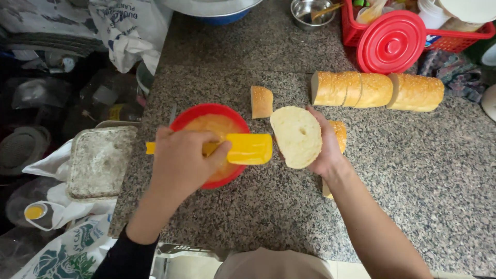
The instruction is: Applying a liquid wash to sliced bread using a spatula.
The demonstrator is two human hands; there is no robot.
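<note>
Your left hand (182,163) clenches a yellow plastic spreader (248,149) lying crosswise over the red bowl (206,110). Its broad end points at the cut bread slice (296,136), grasped in your right hand (326,150), mid-bench.

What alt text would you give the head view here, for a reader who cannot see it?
Over a speckled stone counter, the right hand holds up a cut bread slice, crumb side up, while the left hand grips a yellow spreader above a red bowl of orange-yellow spread. A sliced sesame loaf lies behind.
</note>
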